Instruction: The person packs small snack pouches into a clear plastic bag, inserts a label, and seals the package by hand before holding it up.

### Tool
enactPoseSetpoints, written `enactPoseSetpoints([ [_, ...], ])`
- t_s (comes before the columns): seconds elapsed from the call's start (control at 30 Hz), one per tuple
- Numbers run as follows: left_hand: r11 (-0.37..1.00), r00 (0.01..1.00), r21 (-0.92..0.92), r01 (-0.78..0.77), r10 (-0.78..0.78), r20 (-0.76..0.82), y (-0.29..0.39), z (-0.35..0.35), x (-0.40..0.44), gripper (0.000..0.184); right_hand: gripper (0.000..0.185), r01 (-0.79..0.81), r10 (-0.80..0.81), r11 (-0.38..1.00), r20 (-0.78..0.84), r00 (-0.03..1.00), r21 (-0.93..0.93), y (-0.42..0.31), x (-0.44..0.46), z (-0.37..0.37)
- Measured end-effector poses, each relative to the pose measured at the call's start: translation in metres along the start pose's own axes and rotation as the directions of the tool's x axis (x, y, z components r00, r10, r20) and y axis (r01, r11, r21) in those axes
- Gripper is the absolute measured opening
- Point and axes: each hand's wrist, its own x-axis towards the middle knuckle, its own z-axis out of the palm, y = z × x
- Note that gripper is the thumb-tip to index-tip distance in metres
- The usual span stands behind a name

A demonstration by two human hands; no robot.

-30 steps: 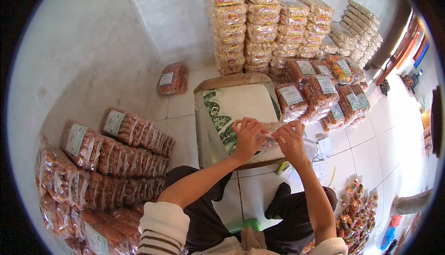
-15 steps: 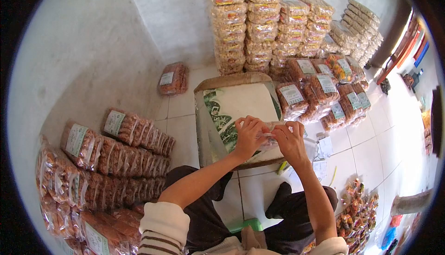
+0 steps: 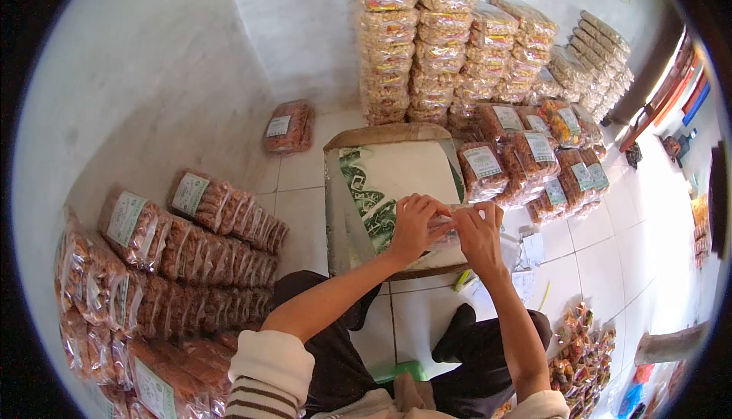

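My left hand (image 3: 414, 230) and my right hand (image 3: 479, 234) meet over the front right part of a low board (image 3: 404, 171) with a cream and green printed surface. Between them lies a clear plastic bag (image 3: 444, 236), mostly covered by my fingers. The fingers of both hands are pinched on its plastic near the middle. What the bag holds is hard to make out.
Labelled packs of brown snacks (image 3: 206, 244) line the left side. One pack (image 3: 290, 126) lies by the wall. Tall stacks of bags (image 3: 387, 53) stand behind the board, with labelled packs (image 3: 526, 152) at its right. Small colourful packets (image 3: 583, 358) and papers (image 3: 531, 247) lie right.
The view has shifted slightly. My hands have stayed over the board on the plastic bag, with the fingers of both now slightly closer together.
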Motion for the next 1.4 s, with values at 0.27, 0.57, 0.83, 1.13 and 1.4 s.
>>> enactPoseSetpoints([
  [0.27,0.992,0.993,0.096,0.082,-0.09,0.079,0.001,0.005,0.0,0.03,0.009,-0.228,0.213,0.967,0.128,0.969,0.114,0.004,0.002,0.0],
  [0.57,0.993,0.993,0.015,0.114,-0.114,0.0,-0.005,0.012,0.001,0.032,0.011,-0.281,0.232,0.932,0.22,0.948,0.23,0.008,0.011,-0.018],
  [0.83,0.992,0.992,-0.032,0.122,-0.122,0.022,-0.001,0.006,0.001,0.026,0.015,-0.207,0.168,0.966,0.234,0.958,0.157,0.009,0.013,-0.025],
  [1.13,0.988,0.989,-0.029,0.149,-0.149,0.023,0.0,0.007,0.0,0.02,0.014,-0.101,0.087,0.993,0.176,0.98,0.069,0.009,0.011,-0.019],
  [1.4,0.969,0.969,-0.03,0.244,-0.242,0.047,0.002,0.007,0.003,0.02,0.015,-0.084,0.083,0.996,0.142,0.986,0.001,0.004,0.013,-0.016],
])
